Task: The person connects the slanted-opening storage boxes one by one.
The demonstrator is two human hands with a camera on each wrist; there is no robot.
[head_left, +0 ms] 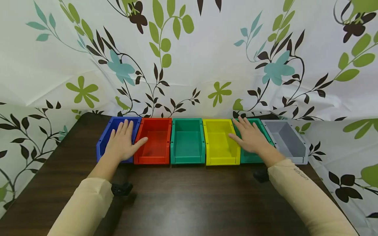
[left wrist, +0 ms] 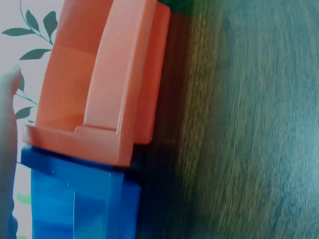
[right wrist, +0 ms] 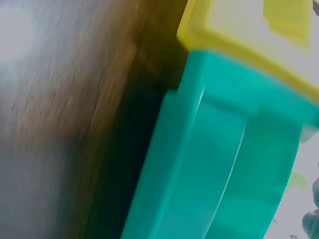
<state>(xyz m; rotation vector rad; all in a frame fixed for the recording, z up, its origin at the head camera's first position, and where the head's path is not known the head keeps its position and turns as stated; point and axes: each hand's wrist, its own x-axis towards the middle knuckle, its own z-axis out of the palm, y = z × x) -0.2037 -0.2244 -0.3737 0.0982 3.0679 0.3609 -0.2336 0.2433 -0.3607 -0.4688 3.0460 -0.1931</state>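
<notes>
My left hand (head_left: 121,141) and right hand (head_left: 250,137) spread over a blue boxy plastic bin (left wrist: 89,209) and green twin (right wrist: 209,159) — likely light, stiff; grip rims (right wrist: 239,79).

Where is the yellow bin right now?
In the head view, the yellow bin sits right of centre, fourth bin from left, between the fully visible green bin and the green bin partly hidden by the right hand.

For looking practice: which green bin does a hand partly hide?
The green bin beside the grey bin, behind the right hand; the other green bin shows fully.
</notes>
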